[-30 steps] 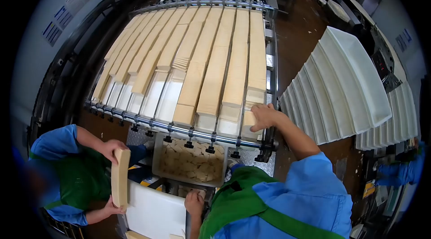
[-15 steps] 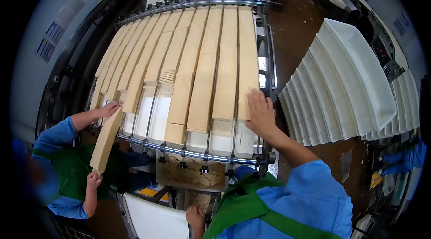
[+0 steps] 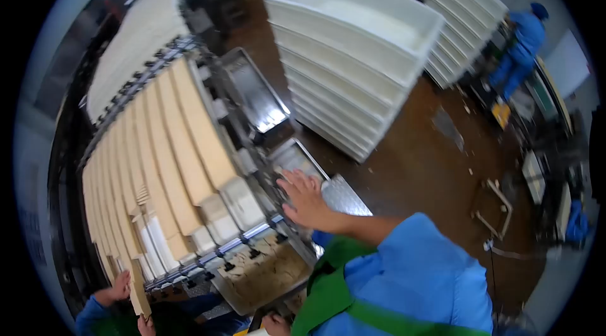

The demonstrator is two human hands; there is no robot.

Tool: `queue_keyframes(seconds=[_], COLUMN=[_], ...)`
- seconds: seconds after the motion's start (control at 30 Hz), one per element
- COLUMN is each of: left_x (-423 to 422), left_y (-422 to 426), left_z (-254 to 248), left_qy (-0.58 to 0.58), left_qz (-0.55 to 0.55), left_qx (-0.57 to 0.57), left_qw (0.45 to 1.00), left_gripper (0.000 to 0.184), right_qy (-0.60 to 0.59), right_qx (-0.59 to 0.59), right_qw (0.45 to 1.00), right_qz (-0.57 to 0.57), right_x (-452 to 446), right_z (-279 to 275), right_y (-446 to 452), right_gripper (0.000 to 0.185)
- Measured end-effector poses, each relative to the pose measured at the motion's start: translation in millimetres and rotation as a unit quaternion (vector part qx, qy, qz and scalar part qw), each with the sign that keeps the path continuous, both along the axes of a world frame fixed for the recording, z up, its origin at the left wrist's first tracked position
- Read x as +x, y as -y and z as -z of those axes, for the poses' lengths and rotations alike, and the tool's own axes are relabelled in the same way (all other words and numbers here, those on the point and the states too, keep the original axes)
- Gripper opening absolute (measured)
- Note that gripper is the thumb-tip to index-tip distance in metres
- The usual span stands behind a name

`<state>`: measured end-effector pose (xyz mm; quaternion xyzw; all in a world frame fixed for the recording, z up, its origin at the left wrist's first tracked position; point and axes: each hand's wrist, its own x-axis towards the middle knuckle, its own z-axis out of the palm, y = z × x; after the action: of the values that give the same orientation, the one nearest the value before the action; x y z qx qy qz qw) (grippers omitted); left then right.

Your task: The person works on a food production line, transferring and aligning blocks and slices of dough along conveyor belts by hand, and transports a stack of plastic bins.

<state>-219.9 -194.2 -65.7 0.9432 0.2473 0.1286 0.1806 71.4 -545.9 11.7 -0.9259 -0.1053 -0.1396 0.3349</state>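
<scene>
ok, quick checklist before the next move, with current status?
1. Right hand empty: ok, fingers spread, nothing held.
2. Right hand away from the long bars: ok, out past the side of the rows.
3. Left hand empty: cannot tell, low at the picture's bottom edge.
4. Near ends of the bars lined up: not ok, staggered.
5. Co-worker's hands free: not ok, holding a bar.
6. Top tub open side up: ok.
</scene>
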Motion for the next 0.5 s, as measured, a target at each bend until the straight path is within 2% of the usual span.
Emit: queue_keyframes(seconds=[0.1,0.13,0.17,0.23,0.27,0.33,0.4,0.43,0.47,0.5], left_x=[-12,-3,-5,-7,-10,-10,-11,-11,-12,-12], left_y=[69,79,78,73,70,65,60,60,57,62], left_z=[11,-12,-9,1,3,6,10,13,10,3], left_qy=[-0.041,-0.067,-0.073,-0.041,-0.047,-0.053,-0.041,-0.027,-0.095,-0.093], left_qz=[-0.004,0.014,0.029,0.021,0.028,0.027,0.043,0.052,0.042,0.043], left_qx=[-0.027,-0.030,-0.027,-0.045,-0.044,-0.041,-0.024,-0.011,-0.013,-0.013], left_qw=[0.999,0.997,0.997,0.998,0.998,0.997,0.998,0.998,0.995,0.995], left_gripper=[0.012,0.018,0.018,0.018,0.018,0.020,0.020,0.021,0.022,0.022], right_qy=[-0.076,-0.140,-0.202,-0.446,-0.484,-0.631,-0.693,-0.692,-0.693,-0.692], right_qx=[-0.064,-0.112,-0.156,-0.206,-0.212,-0.246,-0.220,-0.218,-0.200,-0.181], right_qw=[0.994,0.983,0.967,0.871,0.849,0.736,0.681,0.682,0.681,0.679], right_qz=[0.040,0.035,0.026,0.002,0.013,-0.008,0.088,0.090,0.129,0.165], right_x=[-75,-103,-133,-185,-218,-260,-303,-322,-337,-349], right_z=[42,55,70,102,115,137,179,195,210,224], right_y=[74,101,128,179,200,238,268,284,299,312], right_gripper=[0.055,0.051,0.047,0.041,0.035,0.035,0.035,0.035,0.035,0.035])
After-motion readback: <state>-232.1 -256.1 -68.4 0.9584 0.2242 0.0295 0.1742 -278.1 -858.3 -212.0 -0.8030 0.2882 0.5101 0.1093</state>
